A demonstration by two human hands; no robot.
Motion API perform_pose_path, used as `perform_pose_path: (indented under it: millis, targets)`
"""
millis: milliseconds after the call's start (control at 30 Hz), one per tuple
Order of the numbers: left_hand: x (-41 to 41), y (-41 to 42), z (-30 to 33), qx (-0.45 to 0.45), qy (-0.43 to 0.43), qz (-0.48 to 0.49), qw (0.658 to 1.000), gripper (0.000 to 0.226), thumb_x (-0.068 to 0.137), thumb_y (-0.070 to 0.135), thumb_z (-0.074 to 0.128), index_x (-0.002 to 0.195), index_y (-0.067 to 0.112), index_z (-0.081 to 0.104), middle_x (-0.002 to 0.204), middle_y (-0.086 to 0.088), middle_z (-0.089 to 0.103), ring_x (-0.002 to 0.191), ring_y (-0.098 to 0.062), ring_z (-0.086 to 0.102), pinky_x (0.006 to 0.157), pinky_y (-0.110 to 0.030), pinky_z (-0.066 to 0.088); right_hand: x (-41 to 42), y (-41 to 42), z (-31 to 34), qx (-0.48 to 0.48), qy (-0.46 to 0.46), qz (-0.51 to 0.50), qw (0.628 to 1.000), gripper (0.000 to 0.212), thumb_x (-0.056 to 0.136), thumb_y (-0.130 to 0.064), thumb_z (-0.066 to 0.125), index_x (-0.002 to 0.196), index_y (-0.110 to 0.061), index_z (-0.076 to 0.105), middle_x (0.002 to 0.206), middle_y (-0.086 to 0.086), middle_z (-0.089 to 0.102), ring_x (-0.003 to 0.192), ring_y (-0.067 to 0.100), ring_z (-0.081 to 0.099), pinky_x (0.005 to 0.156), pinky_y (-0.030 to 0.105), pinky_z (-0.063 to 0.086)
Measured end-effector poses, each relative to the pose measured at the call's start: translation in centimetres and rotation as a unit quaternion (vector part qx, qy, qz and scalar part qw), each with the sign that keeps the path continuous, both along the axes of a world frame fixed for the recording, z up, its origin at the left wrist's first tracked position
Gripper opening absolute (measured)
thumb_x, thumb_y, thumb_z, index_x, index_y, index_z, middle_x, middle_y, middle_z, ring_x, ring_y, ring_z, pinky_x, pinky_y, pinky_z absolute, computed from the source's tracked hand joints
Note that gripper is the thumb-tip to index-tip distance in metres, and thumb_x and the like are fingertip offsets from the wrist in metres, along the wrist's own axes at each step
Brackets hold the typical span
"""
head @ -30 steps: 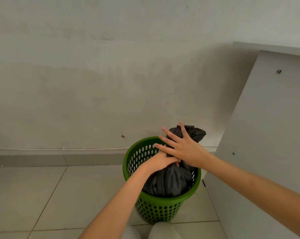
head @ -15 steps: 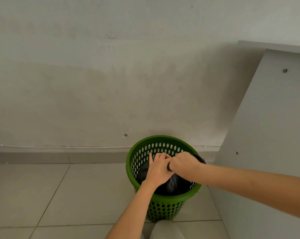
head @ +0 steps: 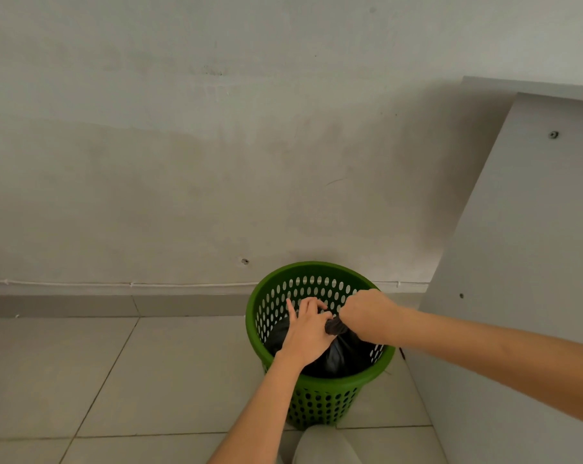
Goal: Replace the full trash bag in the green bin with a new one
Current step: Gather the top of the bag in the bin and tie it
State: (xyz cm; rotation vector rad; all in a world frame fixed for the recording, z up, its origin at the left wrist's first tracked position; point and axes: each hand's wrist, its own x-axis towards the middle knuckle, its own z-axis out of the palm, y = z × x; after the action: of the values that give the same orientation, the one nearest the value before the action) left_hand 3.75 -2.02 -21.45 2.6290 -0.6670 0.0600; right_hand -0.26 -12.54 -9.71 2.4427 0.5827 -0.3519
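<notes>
Green bin (head: 320,390) stands upright on the tiled floor (head: 132,380), close to the wall (head: 216,162), perforated sides, round rim. Black trash bag (head: 342,351) sits inside the bin, below rim level, its top gathered into a twisted neck that comes up between the two hands.

Right hand (head: 367,313) comes in from the right over the far-right part of the rim. Its grip is curled into a fist around the twisted neck of the bag; the dark plastic pokes out at the left side of the fist. Fingertips are hidden under the hand.

Left hand (head: 308,329) reaches from below over the near side of the bin, back of the hand facing up. It rests on the bag right next to the neck, touching the right hand's fist. Index finger sticks out straight toward the far wall of the bin, the other fingers bend at the neck of the bag. Cannot tell if this grip truly pinches the plastic or only presses on it, since the fingertips are hidden.

Both forearms are bare.

Grey board (head: 517,262) leans at a slant just to the right of the bin, with small screw heads on its face. Thin white cable (head: 116,283) runs along the wall above the grey skirting. Pale rounded shape (head: 323,447) at the bottom edge, just in front of the bin, unclear what it is.
</notes>
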Motion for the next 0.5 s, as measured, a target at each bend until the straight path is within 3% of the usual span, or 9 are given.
perform_pose_path:
  millis: [133, 267, 367, 433, 500]
  targets:
    - [0.3, 0.6, 0.1, -0.027, 0.027, -0.006, 0.999, 0.034, 0.092, 0.032, 0.047, 0.121, 0.018, 0.058, 0.132, -0.002, 0.04, 0.134, -0.017, 0.023, 0.114, -0.055, -0.009, -0.8, 0.4, 0.2, 0.036, 0.026, -0.005, 0.999, 0.025, 0.094, -0.011, 0.042, 0.112, -0.001, 0.056, 0.108, 0.012, 0.064, 0.094, 0.026, 0.063, 0.077, 0.032, 0.051]
    - [0.3, 0.6, 0.6, -0.149, 0.108, 0.009, 0.983, 0.036, 0.087, 0.032, 0.058, 0.12, 0.016, 0.058, 0.126, 0.003, 0.042, 0.129, -0.015, 0.026, 0.116, -0.046, 0.013, -0.1, 0.0, 2.9, 0.11, 0.041, -0.005, 0.993, 0.023, 0.093, -0.017, 0.042, 0.104, -0.004, 0.059, 0.071, 0.002, 0.051, 0.071, 0.018, 0.052, 0.057, 0.02, 0.044]
    - [0.3, 0.4, 1.4, -0.314, 0.234, 0.012, 0.92, 0.044, 0.07, 0.041, 0.074, 0.102, 0.013, 0.06, 0.099, 0.006, 0.06, 0.107, -0.011, 0.053, 0.106, -0.035, 0.037, 2.4, -1.4, 5.2, 0.183, 0.062, -0.006, 0.981, 0.022, 0.093, -0.018, 0.046, 0.104, -0.004, 0.059, 0.08, 0.004, 0.053, 0.074, 0.018, 0.047, 0.053, 0.018, 0.034]
    - [0.0, 0.3, 2.3, -0.361, 0.314, 0.0, 0.878, 0.019, 0.075, 0.022, 0.074, 0.082, 0.013, 0.059, 0.073, 0.009, 0.066, 0.082, 0.003, 0.062, 0.086, -0.018, 0.044, 4.0, -2.2, 5.6, 0.201, 0.024, 0.01, 0.979, 0.022, 0.094, -0.016, 0.045, 0.109, -0.006, 0.057, 0.09, 0.01, 0.061, 0.076, 0.019, 0.048, 0.06, 0.023, 0.037]
    - [-0.4, 0.3, 3.4, -0.388, 0.358, -0.02, 0.849, 0.015, 0.082, 0.009, 0.066, 0.068, 0.014, 0.059, 0.082, 0.016, 0.063, 0.083, 0.011, 0.057, 0.079, -0.01, 0.041, 5.4, -3.0, 4.9, 0.186, -0.042, 0.031, 0.981, 0.023, 0.096, -0.019, 0.042, 0.112, -0.007, 0.053, 0.099, 0.011, 0.064, 0.077, 0.021, 0.051, 0.067, 0.03, 0.042]
